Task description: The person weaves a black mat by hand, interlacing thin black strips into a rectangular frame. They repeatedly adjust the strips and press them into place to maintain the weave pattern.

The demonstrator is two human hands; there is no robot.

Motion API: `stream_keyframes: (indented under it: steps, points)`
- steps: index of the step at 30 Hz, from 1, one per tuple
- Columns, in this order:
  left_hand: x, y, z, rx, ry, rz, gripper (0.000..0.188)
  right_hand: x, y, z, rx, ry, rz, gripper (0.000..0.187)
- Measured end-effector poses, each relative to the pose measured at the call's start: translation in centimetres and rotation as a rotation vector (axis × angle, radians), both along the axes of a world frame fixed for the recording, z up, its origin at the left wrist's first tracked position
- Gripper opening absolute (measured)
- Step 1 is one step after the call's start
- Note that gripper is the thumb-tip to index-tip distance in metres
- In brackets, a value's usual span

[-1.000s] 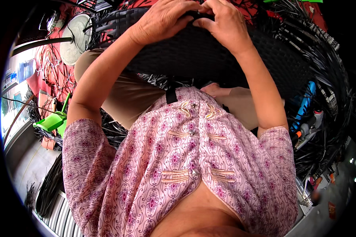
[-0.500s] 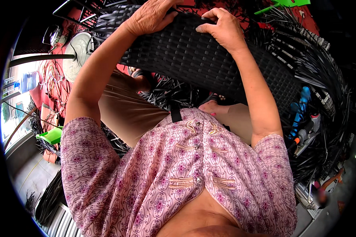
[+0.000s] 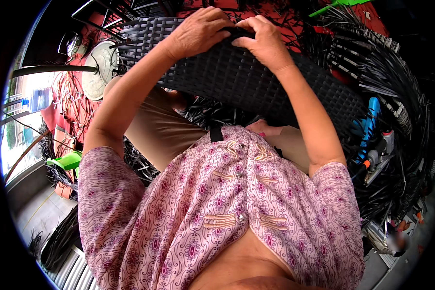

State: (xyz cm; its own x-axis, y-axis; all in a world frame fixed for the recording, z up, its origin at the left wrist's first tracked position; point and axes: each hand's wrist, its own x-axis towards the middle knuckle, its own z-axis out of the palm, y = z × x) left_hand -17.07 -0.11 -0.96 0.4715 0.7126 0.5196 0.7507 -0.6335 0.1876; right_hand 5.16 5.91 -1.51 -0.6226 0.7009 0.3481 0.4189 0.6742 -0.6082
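A long black woven panel (image 3: 256,72) of flat plastic strips, like wicker seating, lies across in front of my knees. Its left end (image 3: 142,34) shows loose strip ends. At the far edge of the panel, my left hand (image 3: 200,33) has its fingers bent and closed over the weave. Close beside it, my right hand (image 3: 266,42) pinches the same edge between thumb and forefinger. The fingertips of both hands nearly meet. Dark material shows between them, but whether it is a separate strip cannot be made out.
Loose black strips (image 3: 212,113) lie under the panel, and a thick bundle of strips (image 3: 386,72) curves along the right. Near it rest a blue tool (image 3: 370,123) and a grey hand tool (image 3: 385,145). At left stand a round pale disc (image 3: 100,67) and a green plastic piece (image 3: 68,161).
My hands have drawn closer together at the far edge, the right thumb and forefinger now pinched. The panel sits slightly lower in view, with more of its left end showing.
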Motion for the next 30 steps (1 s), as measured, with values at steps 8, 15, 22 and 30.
stream_keyframes:
  steps: [8,15,22,30]
  points:
    - [2.7,0.7,-1.6,-0.076,-0.109,0.101,0.035,3.1,2.3,2.7,-0.416,-0.252,0.087,0.056]
    - [3.9,0.4,-1.6,-0.185,-0.099,0.170,0.037,3.1,2.0,1.6,-0.409,-0.112,0.071,0.051]
    - [4.3,0.1,-1.3,-0.296,-0.082,0.197,0.039,2.9,1.2,0.8,-0.372,-0.048,0.011,0.049]
    - [4.3,-0.6,-2.1,-0.118,-0.115,0.114,0.036,2.9,0.2,-0.1,-0.169,-0.004,-0.021,0.043]
